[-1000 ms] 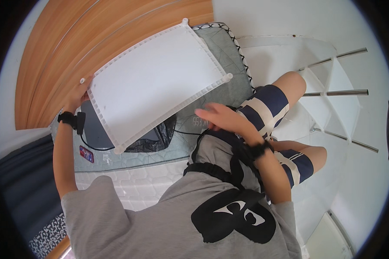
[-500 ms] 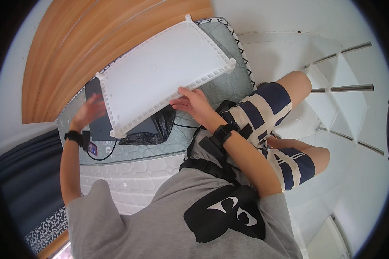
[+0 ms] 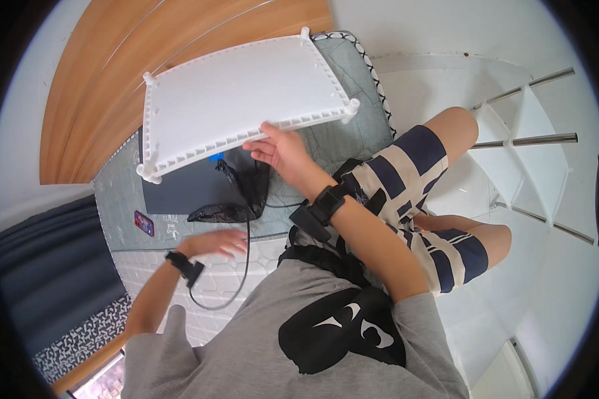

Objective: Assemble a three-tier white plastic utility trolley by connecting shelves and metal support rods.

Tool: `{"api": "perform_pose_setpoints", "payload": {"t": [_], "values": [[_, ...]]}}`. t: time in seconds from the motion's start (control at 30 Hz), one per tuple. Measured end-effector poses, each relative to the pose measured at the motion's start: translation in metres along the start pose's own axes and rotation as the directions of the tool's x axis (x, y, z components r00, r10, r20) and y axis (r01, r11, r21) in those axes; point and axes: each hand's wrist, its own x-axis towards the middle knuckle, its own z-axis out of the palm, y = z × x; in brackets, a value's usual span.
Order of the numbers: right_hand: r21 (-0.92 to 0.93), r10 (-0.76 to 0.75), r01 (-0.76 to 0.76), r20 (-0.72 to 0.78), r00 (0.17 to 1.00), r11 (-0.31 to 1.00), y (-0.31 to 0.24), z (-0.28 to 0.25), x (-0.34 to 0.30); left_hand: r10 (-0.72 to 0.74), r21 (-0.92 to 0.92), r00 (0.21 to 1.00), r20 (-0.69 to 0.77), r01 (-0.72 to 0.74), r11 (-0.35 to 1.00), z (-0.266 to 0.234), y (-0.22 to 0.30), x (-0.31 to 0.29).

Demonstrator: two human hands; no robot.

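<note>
A white rectangular plastic shelf panel, with a ribbed rim and a round socket at each corner, is tilted above the mattress. My right hand grips its near edge, thumb on top and fingers curled at the rim. Apart from the panel, my left hand is over the mattress's near side, its fingers stretched out and holding nothing. A black cable hangs in a loop beside that hand. Under the panel lie a dark grey flat board and a crumpled black plastic bag.
A phone lies on the grey-green mattress at the left. Behind it rises a wooden headboard. To the right, beyond my legs, stands a white shelf rack with metal tubes. A dark curtain hangs at the left.
My left hand has moved away from the panel's left end, toward me and to the right. The panel's left end has swung farther away, uncovering more of the board; my right hand keeps its grip.
</note>
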Motion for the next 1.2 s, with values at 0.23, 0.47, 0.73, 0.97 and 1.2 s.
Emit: {"api": "perform_pose_setpoints", "payload": {"t": [0.23, 0.47, 0.73, 0.97, 1.2], "values": [[-0.212, 0.073, -0.114, -0.191, 0.979, 0.971, 0.040, -0.016, 0.032, -0.560, 0.446, 0.826, 0.059, 0.480, 0.755, 0.143, -0.097, -0.033], [-0.191, 0.212, -0.258, -0.231, 0.950, 0.947, 0.055, -0.035, 0.035, -0.754, 0.666, 0.644, -0.130, 0.620, 0.415, 0.178, -0.157, -0.095], [-0.699, 0.311, -0.331, -0.161, 0.937, 0.634, 0.062, -0.058, 0.053, -0.335, 0.822, 0.796, -0.504, 0.561, 0.096, 0.066, -0.104, 0.004], [-0.919, -0.317, 0.294, 0.205, 0.926, 0.265, -0.096, -0.023, -0.071, 0.245, 0.941, 0.920, -0.306, 0.331, -0.068, 0.047, 0.152, 0.078], [-0.830, -0.924, 0.452, -0.381, -0.036, 0.325, -0.287, -0.150, -0.257, 0.716, 0.965, 0.662, 0.222, -0.255, -0.063, 0.123, 0.335, 0.168]]}}
